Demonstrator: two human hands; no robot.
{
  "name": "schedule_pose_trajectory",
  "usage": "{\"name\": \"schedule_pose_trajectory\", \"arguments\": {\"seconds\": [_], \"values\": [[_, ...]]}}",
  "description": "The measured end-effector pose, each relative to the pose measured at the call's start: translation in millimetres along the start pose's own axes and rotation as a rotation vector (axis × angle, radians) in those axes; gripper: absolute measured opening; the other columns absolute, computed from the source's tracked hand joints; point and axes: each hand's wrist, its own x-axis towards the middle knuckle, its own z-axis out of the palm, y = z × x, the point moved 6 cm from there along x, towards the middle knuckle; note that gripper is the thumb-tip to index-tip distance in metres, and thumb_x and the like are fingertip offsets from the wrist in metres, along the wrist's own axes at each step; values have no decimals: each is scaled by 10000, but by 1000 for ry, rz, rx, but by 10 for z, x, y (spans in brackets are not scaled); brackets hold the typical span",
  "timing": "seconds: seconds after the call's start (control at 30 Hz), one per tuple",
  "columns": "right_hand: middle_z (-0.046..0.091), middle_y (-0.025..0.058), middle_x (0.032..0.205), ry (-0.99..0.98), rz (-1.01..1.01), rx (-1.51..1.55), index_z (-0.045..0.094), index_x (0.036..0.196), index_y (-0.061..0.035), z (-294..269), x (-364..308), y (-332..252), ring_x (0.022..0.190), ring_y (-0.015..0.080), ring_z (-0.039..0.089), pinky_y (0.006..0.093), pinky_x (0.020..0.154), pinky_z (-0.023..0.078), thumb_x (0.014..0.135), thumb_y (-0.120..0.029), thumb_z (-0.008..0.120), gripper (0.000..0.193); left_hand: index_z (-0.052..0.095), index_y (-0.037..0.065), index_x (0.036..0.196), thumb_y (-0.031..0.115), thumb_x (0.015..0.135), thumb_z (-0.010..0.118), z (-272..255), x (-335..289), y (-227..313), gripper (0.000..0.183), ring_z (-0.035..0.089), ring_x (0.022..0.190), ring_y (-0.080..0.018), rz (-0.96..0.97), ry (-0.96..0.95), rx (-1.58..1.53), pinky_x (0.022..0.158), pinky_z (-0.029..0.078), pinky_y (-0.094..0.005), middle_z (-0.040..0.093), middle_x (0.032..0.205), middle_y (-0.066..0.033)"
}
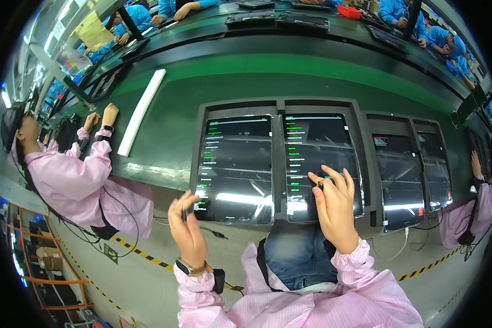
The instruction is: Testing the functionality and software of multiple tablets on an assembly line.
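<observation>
Two large tablets lie side by side in a dark grey tray (279, 104), the left tablet (238, 169) and the right tablet (325, 145) both showing dark screens with lines of green and white text. My left hand (188, 232) is raised at the left tablet's lower left corner, fingers bent around a small dark thing too hidden to name. A black cable with a plug (218, 234) hangs beside that hand. Over the lower part of the right tablet is my right hand (336, 210), its thumb and fingers closed on a small dark piece that I cannot make out.
To the right, another tray holds two more lit tablets (402, 180), with a white cable (405, 236) below. A white strip (142, 112) lies on the green bench (175, 136). Co-workers in pink sit at left (71, 164) and right (470, 213). Beyond runs a dark conveyor (202, 46).
</observation>
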Motion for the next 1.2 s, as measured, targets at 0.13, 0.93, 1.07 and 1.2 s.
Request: {"name": "schedule_pose_trajectory", "arguments": {"seconds": [0.13,0.93,1.07,1.2], "values": [[615,110,1010,133,-11,73,576,1037,8,-141,-71,-15,1113,294,500,492,1009,279,861,-69,482,213,482,-7,1095,166,931,369,96,219,-9,264,454,1172,-296,74,-181,122,1069,197,-462,568,1173,-118],[538,90,624,4,554,598,536,809,12,-328,-1510,614,494,145,509,274,482,392,917,-100,467,171,426,-21,1016,40,801,630,430,743,-948,302,565,744,-136,-189,-254,-102,667,456,-268,612,852,-114],[561,97,675,-20,421,671,565,832,6,-601,-1538,526,509,133,515,263,492,389,912,-102,492,153,467,-16,925,-12,758,609,413,773,-930,219,523,684,-84,-163,-172,-70,618,427,-228,594,804,-57],[489,-3,674,-114,643,974,555,875,-6,-776,-1787,567,572,52,411,210,523,342,948,-142,457,183,465,0,858,-15,754,618,290,1005,-1291,186,486,631,-72,-254,-180,-60,560,395,-228,552,756,-10]]}}
